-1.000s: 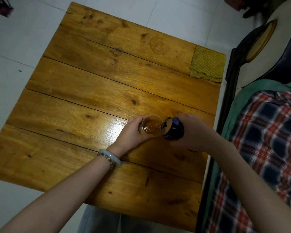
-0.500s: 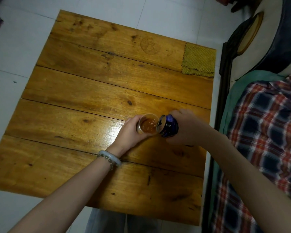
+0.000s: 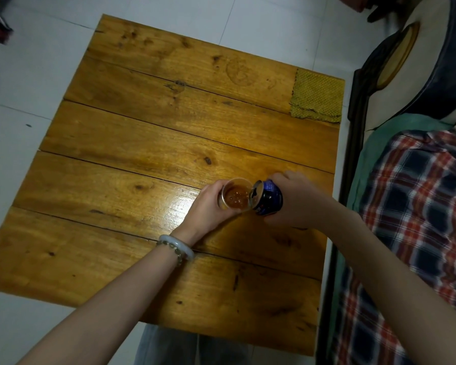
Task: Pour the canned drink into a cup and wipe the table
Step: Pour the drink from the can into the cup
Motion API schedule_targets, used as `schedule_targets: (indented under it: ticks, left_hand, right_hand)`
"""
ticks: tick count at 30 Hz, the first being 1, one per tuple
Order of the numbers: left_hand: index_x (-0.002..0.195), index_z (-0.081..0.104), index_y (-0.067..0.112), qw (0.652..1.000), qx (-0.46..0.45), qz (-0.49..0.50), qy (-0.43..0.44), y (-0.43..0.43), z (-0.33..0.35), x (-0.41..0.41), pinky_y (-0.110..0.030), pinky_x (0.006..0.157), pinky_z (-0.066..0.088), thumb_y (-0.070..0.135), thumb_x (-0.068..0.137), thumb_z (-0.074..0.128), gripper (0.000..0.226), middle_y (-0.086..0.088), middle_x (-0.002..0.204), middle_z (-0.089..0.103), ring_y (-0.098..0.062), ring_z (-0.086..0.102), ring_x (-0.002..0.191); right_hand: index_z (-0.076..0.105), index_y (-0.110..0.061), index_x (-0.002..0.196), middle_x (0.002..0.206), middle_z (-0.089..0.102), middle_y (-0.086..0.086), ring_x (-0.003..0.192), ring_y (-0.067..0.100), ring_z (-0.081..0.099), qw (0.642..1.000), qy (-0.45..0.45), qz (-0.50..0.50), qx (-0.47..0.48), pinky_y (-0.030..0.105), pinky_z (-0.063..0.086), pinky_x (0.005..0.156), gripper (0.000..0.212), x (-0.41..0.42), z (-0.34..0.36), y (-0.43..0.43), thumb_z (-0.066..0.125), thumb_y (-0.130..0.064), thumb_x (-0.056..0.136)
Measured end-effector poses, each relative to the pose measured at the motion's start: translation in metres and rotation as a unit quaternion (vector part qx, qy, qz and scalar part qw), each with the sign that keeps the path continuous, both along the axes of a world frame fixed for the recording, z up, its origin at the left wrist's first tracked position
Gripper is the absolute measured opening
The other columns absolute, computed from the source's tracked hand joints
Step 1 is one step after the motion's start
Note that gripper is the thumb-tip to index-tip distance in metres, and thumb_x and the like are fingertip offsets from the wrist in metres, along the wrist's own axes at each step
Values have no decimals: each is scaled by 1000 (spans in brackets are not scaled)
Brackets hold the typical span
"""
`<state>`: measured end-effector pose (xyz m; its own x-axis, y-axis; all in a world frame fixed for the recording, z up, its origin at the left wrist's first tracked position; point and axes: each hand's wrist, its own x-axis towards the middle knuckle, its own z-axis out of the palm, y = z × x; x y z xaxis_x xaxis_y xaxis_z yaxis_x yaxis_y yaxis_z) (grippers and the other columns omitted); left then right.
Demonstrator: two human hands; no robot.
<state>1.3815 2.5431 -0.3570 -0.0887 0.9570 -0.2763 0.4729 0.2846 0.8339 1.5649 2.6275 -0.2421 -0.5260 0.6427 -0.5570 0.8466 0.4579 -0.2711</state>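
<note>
While the right hand grips the tilted dark blue metal can over the clear amber-filled cup clasped by the left hand, overfilling risks spillage onto the wooden surface.

Single head view, worn on the person, looks steeply down and forward over a wooden table. Wide angle, table edges bow. Both forearms enter from the bottom, hands close, mid-frame. White tile floor fills left and top, plaid fabric right edge. No second view.
</note>
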Motion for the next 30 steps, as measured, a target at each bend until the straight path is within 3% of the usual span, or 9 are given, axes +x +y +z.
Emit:
schedule_targets:
  ticks: [16, 22, 30]
  left_hand:
    - [120, 53, 25, 1000, 4, 1, -4, 1, 1, 0, -29, 90, 46, 37, 66, 82, 63, 8, 115, 59, -12, 51, 111]
    - [119, 52, 29, 1000, 8, -2, -19, 0, -1, 0, -37, 92, 47, 38, 66, 82, 62, 9, 116, 60, -12, 52, 112]
    - [121, 52, 26, 1000, 6, -4, -18, 1, 0, -1, -36, 94, 46, 35, 66, 82, 63, 10, 115, 58, -13, 50, 112]
  right_hand:
    - [45, -26, 117, 103, 45, -2, 96, 15, 41, 1000, -7, 4, 5, 36, 44, 86, 67, -1, 2, 1, 72, -50, 61]
    - [45, -27, 115, 99, 43, -3, 94, 16, 41, 1000, -11, -2, 10, 37, 47, 83, 67, -1, 2, 2, 71, -51, 58]
    - [45, -26, 119, 101, 44, -2, 96, 15, 40, 1000, -17, 4, 9, 37, 48, 84, 69, -2, 3, 3, 72, -51, 60]
